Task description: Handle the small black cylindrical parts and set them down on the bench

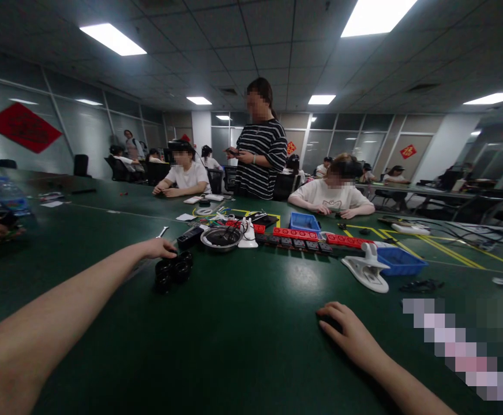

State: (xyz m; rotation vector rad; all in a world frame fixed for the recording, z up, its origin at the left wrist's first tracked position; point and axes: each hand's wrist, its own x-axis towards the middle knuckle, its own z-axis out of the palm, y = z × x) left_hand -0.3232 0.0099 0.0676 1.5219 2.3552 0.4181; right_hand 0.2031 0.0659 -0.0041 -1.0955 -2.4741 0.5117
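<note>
Currently, the left hand (160, 248) is resting at a cluster of black round pieces (173, 272) lying right by its fingertips; whether it is grasping one, I cannot tell. A silver tool (162, 232) is lying just beyond that hand, a black box (190, 236) to its right. The right hand (350, 332) is resting half-curled on the green table (251, 346), its hold unclear, a white stand (367, 272) lying beyond it.
</note>
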